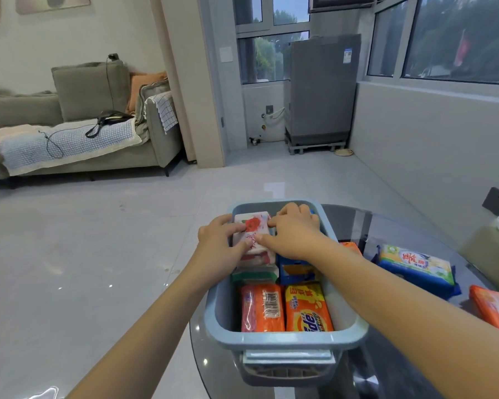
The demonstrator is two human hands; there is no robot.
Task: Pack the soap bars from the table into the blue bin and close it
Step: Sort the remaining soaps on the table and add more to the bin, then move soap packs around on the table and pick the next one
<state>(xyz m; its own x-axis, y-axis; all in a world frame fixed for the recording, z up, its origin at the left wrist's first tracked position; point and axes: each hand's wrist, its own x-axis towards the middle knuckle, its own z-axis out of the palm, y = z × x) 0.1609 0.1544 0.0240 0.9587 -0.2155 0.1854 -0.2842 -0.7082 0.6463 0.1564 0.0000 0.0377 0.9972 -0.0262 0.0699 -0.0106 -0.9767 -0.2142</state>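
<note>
Sitting at the near left edge of the dark glass table (386, 231), the blue bin (283, 339) has its left wall level with that edge, so bare floor lies open just left of it, while the tabletop spreads to its right. The bin is uncovered, and no lid can be made out with certainty.

Both hands meet over the far end of the bin on one white soap bar with a red flower print (252, 228). The left hand (222, 243) curls round its left side with the thumb on top; the right hand (294, 228) holds its right side, thumb and fingertips on the wrapper. The bar lies atop other packets in the bin's far left part.

Inside the bin, at its near end, two bars lie side by side: an orange bar showing a barcode (261, 308) and, right of it, a yellow-orange Tide bar (307, 309). Beyond them lie a blue packet (296, 269) and a green-edged one (254, 276).

Right of the bin, three bars rest on the table: a blue and white bar (415, 267), an orange bar at the frame's edge (494, 309), and a small orange one (350, 247) just beside the bin wall.
</note>
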